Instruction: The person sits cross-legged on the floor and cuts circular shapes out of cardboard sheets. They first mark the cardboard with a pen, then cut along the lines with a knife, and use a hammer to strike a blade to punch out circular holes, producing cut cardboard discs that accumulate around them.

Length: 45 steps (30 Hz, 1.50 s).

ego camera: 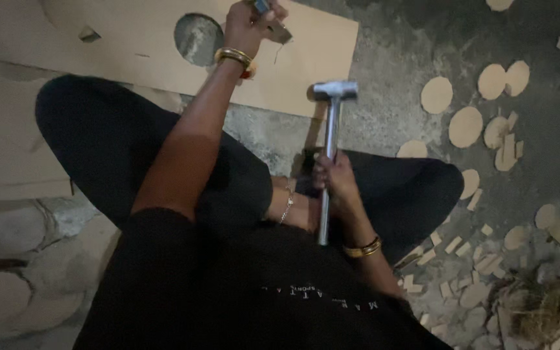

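My left hand (249,23) is stretched forward and grips a small metal cutting tool (272,23) set on a brown cardboard sheet (312,61). A round hole (197,37) is cut in that sheet just left of the hand. My right hand (335,178) is closed round the shaft of a silver metal hammer (332,113). The hammer's head is raised above the sheet's near edge. I sit cross-legged in black clothes, with gold bangles on both wrists.
Several round cardboard discs (465,126) and small offcuts (452,246) lie scattered on the grey concrete floor at the right. More cardboard sheets (8,162) are stacked at the left. A heap of fibrous scrap (539,311) sits at the bottom right.
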Each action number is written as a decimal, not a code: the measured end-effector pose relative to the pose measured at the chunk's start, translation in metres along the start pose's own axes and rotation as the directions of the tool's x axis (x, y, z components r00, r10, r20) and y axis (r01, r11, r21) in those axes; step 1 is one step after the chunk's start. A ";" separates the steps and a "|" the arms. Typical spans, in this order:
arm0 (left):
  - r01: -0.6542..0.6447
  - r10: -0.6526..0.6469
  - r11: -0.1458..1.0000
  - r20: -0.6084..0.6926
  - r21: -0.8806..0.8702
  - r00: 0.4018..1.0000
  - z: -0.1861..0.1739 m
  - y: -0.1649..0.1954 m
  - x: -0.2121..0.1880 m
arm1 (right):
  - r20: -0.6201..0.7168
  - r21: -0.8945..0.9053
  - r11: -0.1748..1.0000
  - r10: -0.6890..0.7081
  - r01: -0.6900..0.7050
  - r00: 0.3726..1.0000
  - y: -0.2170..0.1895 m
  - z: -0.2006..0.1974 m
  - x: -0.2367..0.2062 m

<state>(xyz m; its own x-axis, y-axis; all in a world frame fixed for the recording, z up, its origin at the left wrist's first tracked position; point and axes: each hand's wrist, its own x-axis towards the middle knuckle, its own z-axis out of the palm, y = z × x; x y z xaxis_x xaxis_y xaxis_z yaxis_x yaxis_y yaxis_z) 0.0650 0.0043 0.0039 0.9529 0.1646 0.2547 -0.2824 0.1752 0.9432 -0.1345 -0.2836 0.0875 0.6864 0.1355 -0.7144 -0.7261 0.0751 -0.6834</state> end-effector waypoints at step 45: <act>0.323 -0.264 0.929 0.289 -0.179 0.920 0.014 -0.019 0.025 | -0.128 -0.024 0.994 0.106 -0.110 0.986 0.007 0.012 -0.014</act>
<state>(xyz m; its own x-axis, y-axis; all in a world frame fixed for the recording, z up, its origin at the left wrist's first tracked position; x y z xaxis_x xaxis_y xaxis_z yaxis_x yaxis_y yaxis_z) 0.0955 -0.0084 -0.0050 0.9834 -0.1753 0.0465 0.0259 0.3896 0.9206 -0.1496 -0.2733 0.0951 0.6051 0.0152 -0.7960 -0.7959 0.0364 -0.6043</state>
